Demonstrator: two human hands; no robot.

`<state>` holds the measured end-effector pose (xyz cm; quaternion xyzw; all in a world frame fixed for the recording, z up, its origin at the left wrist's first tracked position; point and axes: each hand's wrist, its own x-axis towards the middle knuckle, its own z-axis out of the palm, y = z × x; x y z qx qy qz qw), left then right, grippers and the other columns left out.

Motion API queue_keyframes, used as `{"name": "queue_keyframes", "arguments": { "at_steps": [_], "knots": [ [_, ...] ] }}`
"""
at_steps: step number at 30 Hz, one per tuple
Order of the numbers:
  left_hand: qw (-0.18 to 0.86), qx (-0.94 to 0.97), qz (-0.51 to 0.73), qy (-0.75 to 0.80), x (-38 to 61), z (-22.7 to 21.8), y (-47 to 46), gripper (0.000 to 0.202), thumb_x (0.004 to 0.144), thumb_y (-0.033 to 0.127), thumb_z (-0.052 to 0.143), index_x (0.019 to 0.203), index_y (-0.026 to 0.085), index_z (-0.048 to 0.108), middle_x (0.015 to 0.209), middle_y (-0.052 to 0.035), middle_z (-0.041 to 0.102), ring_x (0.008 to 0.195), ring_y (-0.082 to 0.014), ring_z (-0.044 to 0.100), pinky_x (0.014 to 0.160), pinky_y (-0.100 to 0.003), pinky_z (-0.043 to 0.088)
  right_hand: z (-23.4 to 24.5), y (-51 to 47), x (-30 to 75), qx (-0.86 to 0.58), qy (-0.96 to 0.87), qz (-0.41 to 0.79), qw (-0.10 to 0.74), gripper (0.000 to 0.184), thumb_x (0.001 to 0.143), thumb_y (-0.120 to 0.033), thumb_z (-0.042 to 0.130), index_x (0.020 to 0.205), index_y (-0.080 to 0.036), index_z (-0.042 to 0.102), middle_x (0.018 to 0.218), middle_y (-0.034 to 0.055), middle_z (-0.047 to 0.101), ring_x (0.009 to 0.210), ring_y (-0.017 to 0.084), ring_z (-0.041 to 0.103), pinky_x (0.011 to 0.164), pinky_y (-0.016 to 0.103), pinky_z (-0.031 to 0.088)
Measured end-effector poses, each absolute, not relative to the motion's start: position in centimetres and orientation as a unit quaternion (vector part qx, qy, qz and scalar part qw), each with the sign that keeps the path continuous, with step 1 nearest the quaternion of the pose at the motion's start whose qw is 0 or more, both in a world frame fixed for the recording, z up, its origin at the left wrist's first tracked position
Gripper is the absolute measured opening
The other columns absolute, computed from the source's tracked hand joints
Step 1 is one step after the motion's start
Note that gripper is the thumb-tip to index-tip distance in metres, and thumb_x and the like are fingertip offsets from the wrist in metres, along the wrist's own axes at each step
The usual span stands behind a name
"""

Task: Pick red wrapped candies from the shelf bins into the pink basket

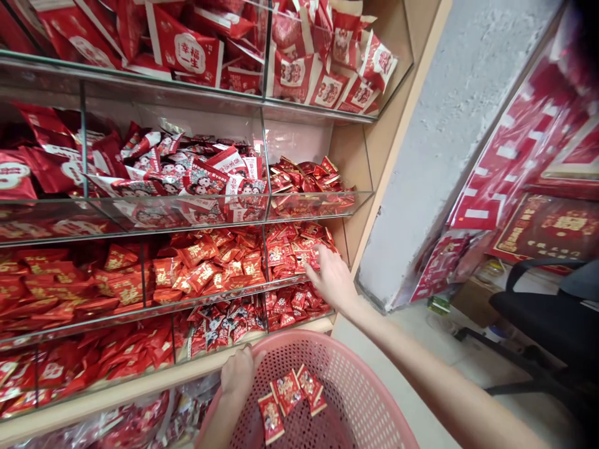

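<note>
My left hand (239, 374) is closed over the rim of a pink perforated plastic basket (374, 399), at its left back edge. Several small red and gold candy packets (286, 391) lie inside on the basket's bottom. My right hand (331, 277) reaches over the front of a right-hand shelf compartment, at a pile of small red candy packets (283, 252). Its thumb and fingers are apart, and I see nothing between them. The fingertips are close to the packets; whether they touch any, I cannot tell.
A wooden shelf unit with glass dividers holds red packets (196, 53) in many compartments. Its wooden side panel (402, 118) meets a rough grey wall (449, 125). To the right are a black chair (538, 312) and red packaged goods (496, 162).
</note>
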<state>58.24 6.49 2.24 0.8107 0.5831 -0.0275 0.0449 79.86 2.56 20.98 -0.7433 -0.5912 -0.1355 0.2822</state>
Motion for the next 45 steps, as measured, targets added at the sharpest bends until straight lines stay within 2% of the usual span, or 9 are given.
{"name": "queue_keyframes", "arguments": {
  "at_steps": [3, 6, 14, 16, 18, 21, 29, 37, 45],
  "knots": [
    [0.035, 0.813, -0.019, 0.581, 58.2, 1.9, 6.6, 0.047, 0.09, 0.044, 0.026, 0.103, 0.011, 0.058, 0.09, -0.016, 0.067, 0.087, -0.0285, 0.065, 0.069, -0.036, 0.048, 22.5, 4.4, 80.4, -0.808, -0.544, -0.065, 0.216, 0.046, 0.082, -0.044, 0.049, 0.117, -0.016, 0.04, 0.094, 0.0118, 0.062, 0.094, 0.027, 0.055, 0.076, 0.035, 0.038],
    [0.031, 0.815, -0.014, 0.578, 58.1, 1.5, 6.7, 0.047, 0.09, 0.044, 0.027, 0.102, 0.011, 0.058, 0.089, -0.0155, 0.068, 0.085, -0.0279, 0.065, 0.068, -0.035, 0.048, 22.6, 5.5, 80.5, -0.821, -0.531, 0.009, 0.211, 0.048, 0.078, -0.045, 0.054, 0.115, -0.017, 0.04, 0.088, 0.0081, 0.064, 0.087, 0.025, 0.059, 0.072, 0.033, 0.039],
    [0.037, 0.811, -0.012, 0.583, 58.0, 1.4, 6.9, 0.045, 0.089, 0.045, 0.029, 0.102, 0.012, 0.058, 0.089, -0.0154, 0.068, 0.085, -0.0252, 0.065, 0.069, -0.032, 0.048, 21.6, 7.1, 81.7, -0.819, -0.47, 0.06, 0.324, 0.055, 0.069, -0.038, 0.065, 0.117, -0.021, 0.043, 0.085, 0.001, 0.064, 0.086, 0.02, 0.059, 0.076, 0.033, 0.039],
    [0.04, 0.811, -0.013, 0.583, 58.0, 1.4, 6.8, 0.045, 0.089, 0.046, 0.03, 0.101, 0.013, 0.058, 0.089, -0.0153, 0.068, 0.086, -0.0254, 0.065, 0.069, -0.032, 0.048, 21.4, 7.4, 82.2, -0.811, -0.463, 0.08, 0.348, 0.044, 0.068, -0.039, 0.065, 0.105, -0.019, 0.053, 0.083, 0.001, 0.064, 0.082, 0.018, 0.059, 0.072, 0.029, 0.04],
    [0.041, 0.811, -0.012, 0.583, 58.0, 1.4, 6.8, 0.045, 0.089, 0.045, 0.03, 0.1, 0.012, 0.059, 0.089, -0.0155, 0.067, 0.086, -0.0262, 0.065, 0.069, -0.033, 0.048, 21.3, 7.5, 82.5, -0.803, -0.467, 0.091, 0.36, 0.027, 0.068, -0.039, 0.065, 0.084, -0.018, 0.059, 0.077, 0.0007, 0.063, 0.076, 0.016, 0.058, 0.066, 0.026, 0.039],
    [0.04, 0.808, -0.003, 0.588, 58.0, 1.4, 6.8, 0.046, 0.089, 0.046, 0.03, 0.101, 0.012, 0.059, 0.088, -0.0155, 0.067, 0.086, -0.0263, 0.065, 0.068, -0.033, 0.047, 21.1, 7.5, 82.7, -0.785, -0.485, 0.09, 0.376, 0.021, 0.068, -0.037, 0.064, 0.064, -0.018, 0.057, 0.065, -0.0014, 0.059, 0.066, 0.013, 0.054, 0.06, 0.023, 0.037],
    [0.028, 0.812, -0.001, 0.583, 58.1, 1.2, 6.8, 0.045, 0.089, 0.044, 0.028, 0.101, 0.012, 0.059, 0.088, -0.0154, 0.067, 0.084, -0.0277, 0.065, 0.067, -0.035, 0.048, 22.1, 6.9, 83.0, -0.75, -0.472, 0.109, 0.45, 0.019, 0.066, -0.031, 0.064, 0.061, -0.016, 0.054, 0.054, -0.0041, 0.051, 0.052, 0.008, 0.044, 0.051, 0.021, 0.032],
    [0.061, 0.807, -0.009, 0.587, 58.1, 2.0, 6.7, 0.045, 0.089, 0.044, 0.028, 0.102, 0.013, 0.057, 0.09, -0.0149, 0.068, 0.086, -0.0265, 0.065, 0.069, -0.033, 0.047, 25.1, 8.1, 79.3, -0.666, -0.42, 0.288, 0.545, 0.026, 0.065, -0.032, 0.066, 0.057, -0.017, 0.047, 0.047, -0.0078, 0.039, 0.043, 0.005, 0.034, 0.044, 0.019, 0.031],
    [0.046, 0.811, -0.015, 0.583, 58.1, 1.9, 6.7, 0.047, 0.089, 0.043, 0.026, 0.104, 0.011, 0.057, 0.09, -0.0164, 0.067, 0.086, -0.0284, 0.065, 0.068, -0.035, 0.049, 23.3, 9.7, 77.3, -0.712, -0.475, 0.179, 0.485, 0.03, 0.064, -0.04, 0.066, 0.056, -0.017, 0.048, 0.05, -0.0068, 0.043, 0.051, 0.007, 0.041, 0.052, 0.021, 0.033]
  ]
}}
